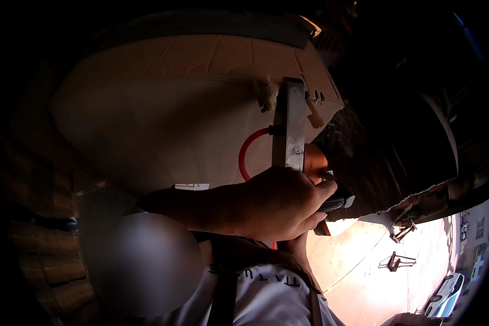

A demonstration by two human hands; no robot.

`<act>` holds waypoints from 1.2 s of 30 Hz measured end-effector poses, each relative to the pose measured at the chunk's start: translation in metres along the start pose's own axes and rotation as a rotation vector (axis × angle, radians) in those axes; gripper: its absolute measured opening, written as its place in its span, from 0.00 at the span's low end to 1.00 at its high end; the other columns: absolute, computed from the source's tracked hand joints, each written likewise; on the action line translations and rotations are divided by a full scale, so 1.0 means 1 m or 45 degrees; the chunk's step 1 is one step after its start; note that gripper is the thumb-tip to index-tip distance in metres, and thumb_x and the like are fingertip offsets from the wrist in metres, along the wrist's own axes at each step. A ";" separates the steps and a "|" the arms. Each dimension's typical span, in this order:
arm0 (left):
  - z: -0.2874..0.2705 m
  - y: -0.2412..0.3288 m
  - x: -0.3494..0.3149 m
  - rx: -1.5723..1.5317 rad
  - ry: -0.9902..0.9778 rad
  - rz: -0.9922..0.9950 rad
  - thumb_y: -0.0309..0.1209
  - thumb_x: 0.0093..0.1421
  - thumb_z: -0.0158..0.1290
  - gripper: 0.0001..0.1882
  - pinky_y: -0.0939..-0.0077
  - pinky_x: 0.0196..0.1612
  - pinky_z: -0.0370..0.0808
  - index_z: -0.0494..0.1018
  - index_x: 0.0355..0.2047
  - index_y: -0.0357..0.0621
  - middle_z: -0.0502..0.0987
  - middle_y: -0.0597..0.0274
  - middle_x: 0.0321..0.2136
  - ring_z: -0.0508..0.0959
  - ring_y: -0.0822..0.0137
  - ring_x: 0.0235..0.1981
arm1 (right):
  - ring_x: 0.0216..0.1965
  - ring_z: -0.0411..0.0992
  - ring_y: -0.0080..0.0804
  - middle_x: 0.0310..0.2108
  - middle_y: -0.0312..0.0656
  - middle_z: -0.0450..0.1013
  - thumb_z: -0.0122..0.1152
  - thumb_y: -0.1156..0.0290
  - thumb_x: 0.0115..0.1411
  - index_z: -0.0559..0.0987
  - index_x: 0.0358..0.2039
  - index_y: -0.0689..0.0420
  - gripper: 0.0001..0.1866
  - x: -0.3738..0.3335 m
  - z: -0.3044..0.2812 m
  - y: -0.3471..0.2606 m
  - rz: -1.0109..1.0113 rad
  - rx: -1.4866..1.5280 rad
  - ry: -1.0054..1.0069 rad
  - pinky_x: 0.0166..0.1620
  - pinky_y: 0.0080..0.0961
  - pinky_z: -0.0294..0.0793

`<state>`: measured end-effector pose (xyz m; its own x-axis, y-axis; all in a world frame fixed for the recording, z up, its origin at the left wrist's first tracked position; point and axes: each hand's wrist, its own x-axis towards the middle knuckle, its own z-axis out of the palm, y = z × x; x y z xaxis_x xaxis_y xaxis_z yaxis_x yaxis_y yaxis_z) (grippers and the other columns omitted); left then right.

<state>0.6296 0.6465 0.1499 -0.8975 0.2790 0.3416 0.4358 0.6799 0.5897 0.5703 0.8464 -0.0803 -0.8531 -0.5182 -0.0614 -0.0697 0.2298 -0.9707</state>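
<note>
My left hand (288, 201) reaches across from the left, its fingers closed around a hand tool that looks like an air staple gun (295, 125). A long grey metal bar on the tool points away from me, and an orange body and a black grip show beside my fingers. From a black fitting on its left side a red hose (243, 155) curves down behind my forearm. Below that hand my right forearm (301, 249) rises toward the tool; the right hand is mostly hidden behind the left. Beyond the tool spreads a large brown cardboard sheet (201, 65) with torn bits at its edge.
A dark sheet with a ragged edge (413, 193) lies to the right. Stacked cardboard (51, 261) stands at the left. On the bright ground at lower right are two small metal stands (397, 262), and a white car (444, 296) is parked farther off.
</note>
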 end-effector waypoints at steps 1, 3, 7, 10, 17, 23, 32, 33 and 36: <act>-0.004 0.002 0.001 -0.003 -0.043 -0.021 0.33 0.56 0.55 0.16 0.64 0.29 0.77 0.68 0.36 0.30 0.75 0.47 0.20 0.78 0.53 0.22 | 0.20 0.65 0.17 0.17 0.35 0.69 0.62 0.70 0.55 0.70 0.28 0.62 0.10 0.004 -0.001 -0.001 -0.047 -0.045 -0.019 0.23 0.20 0.65; 0.001 -0.014 0.004 -0.142 -0.042 -0.085 0.33 0.57 0.54 0.16 0.64 0.28 0.76 0.68 0.38 0.31 0.75 0.48 0.19 0.78 0.53 0.22 | 0.20 0.65 0.17 0.17 0.34 0.69 0.61 0.70 0.55 0.70 0.27 0.62 0.11 0.010 0.000 -0.006 0.113 -0.019 -0.032 0.23 0.20 0.65; 0.004 -0.020 0.000 -0.206 -0.029 -0.133 0.32 0.57 0.54 0.20 0.65 0.27 0.72 0.66 0.47 0.32 0.73 0.48 0.17 0.77 0.54 0.21 | 0.19 0.66 0.17 0.17 0.34 0.69 0.61 0.69 0.56 0.69 0.27 0.61 0.11 0.008 0.004 -0.017 0.215 0.011 -0.029 0.22 0.19 0.65; -0.002 -0.009 0.002 -0.040 -0.021 -0.071 0.31 0.56 0.54 0.24 0.66 0.27 0.72 0.65 0.50 0.30 0.72 0.49 0.15 0.77 0.55 0.19 | 0.21 0.68 0.19 0.18 0.34 0.70 0.62 0.70 0.55 0.69 0.28 0.63 0.11 0.011 0.012 -0.027 0.166 0.284 0.036 0.23 0.20 0.67; 0.003 -0.021 0.004 -0.207 -0.035 -0.074 0.31 0.58 0.53 0.25 0.68 0.24 0.72 0.64 0.53 0.32 0.73 0.50 0.15 0.77 0.57 0.18 | 0.20 0.66 0.19 0.19 0.34 0.70 0.63 0.72 0.52 0.71 0.25 0.62 0.10 0.010 0.003 0.010 0.175 0.120 -0.020 0.22 0.20 0.65; 0.006 -0.023 -0.002 -0.173 -0.011 -0.111 0.31 0.58 0.54 0.24 0.68 0.26 0.72 0.65 0.53 0.32 0.74 0.48 0.16 0.78 0.57 0.19 | 0.19 0.64 0.17 0.19 0.32 0.69 0.62 0.72 0.53 0.71 0.27 0.60 0.09 0.007 0.017 -0.002 0.188 0.181 -0.071 0.21 0.18 0.63; 0.032 -0.033 -0.005 -0.178 0.037 -0.079 0.30 0.58 0.54 0.23 0.67 0.31 0.74 0.66 0.50 0.29 0.76 0.45 0.23 0.80 0.56 0.26 | 0.20 0.65 0.16 0.18 0.31 0.68 0.63 0.72 0.53 0.71 0.27 0.59 0.09 -0.007 0.013 0.023 0.303 0.130 -0.104 0.23 0.17 0.64; 0.037 -0.036 -0.004 -0.151 0.065 -0.048 0.30 0.58 0.54 0.23 0.67 0.31 0.74 0.66 0.50 0.29 0.76 0.45 0.23 0.80 0.55 0.26 | 0.20 0.65 0.16 0.19 0.31 0.68 0.63 0.72 0.53 0.71 0.28 0.59 0.09 -0.006 0.011 0.025 0.272 0.126 -0.083 0.23 0.17 0.65; 0.031 -0.025 -0.004 -0.151 0.071 -0.026 0.29 0.57 0.54 0.23 0.66 0.31 0.74 0.66 0.51 0.29 0.76 0.45 0.22 0.79 0.53 0.25 | 0.21 0.65 0.17 0.19 0.31 0.69 0.63 0.72 0.53 0.71 0.28 0.60 0.09 -0.008 0.011 0.018 0.168 0.127 -0.022 0.24 0.18 0.65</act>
<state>0.6203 0.6489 0.1108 -0.9025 0.2259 0.3668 0.4256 0.5990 0.6783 0.5813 0.8455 -0.1003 -0.8425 -0.5028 -0.1932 0.0951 0.2142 -0.9722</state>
